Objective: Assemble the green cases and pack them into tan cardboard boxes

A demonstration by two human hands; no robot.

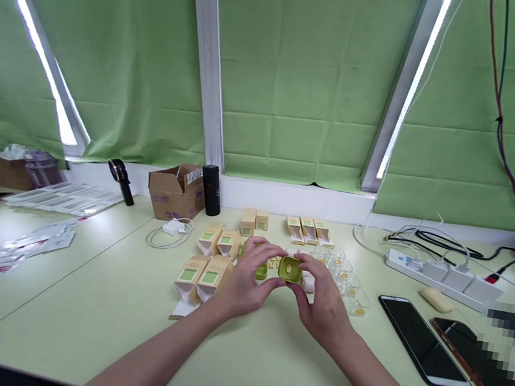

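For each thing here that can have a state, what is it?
Green container: open, inside showing
Left hand: gripping green container
Right hand: gripping it too
Cardboard box: flaps open
Black cylinder: upright
White-edged phone: screen dark
Orange-edged phone: visible screen dark
Power strip: plugs inserted
Green blinds: lowered

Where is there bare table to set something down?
Bare tabletop shows between the flat packets and front cartons, and between the forearms. Crowded: around the left hand and right hand, which hold a green box beside cartons and clear cups; and at far right, with phones and a power strip.
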